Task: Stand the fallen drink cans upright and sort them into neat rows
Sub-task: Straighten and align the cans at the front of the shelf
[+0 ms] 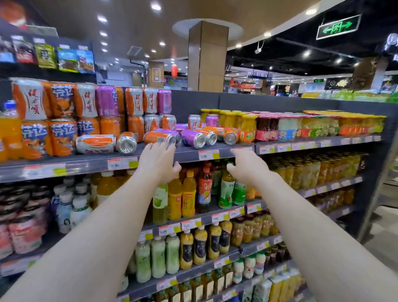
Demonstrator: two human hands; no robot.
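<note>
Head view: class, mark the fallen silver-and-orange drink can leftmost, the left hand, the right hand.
Fallen silver-and-orange drink can (95,143), head view, side.
Left hand (157,161), head view, back.
Right hand (247,166), head view, back.

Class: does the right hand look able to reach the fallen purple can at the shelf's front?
Likely yes: the right hand is open at the shelf edge, nothing between it and the purple can.

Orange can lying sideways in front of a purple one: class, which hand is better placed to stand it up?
Left, probably: fingertips of the left hand are at the orange can; the right hand is further right, apart from it.
</note>
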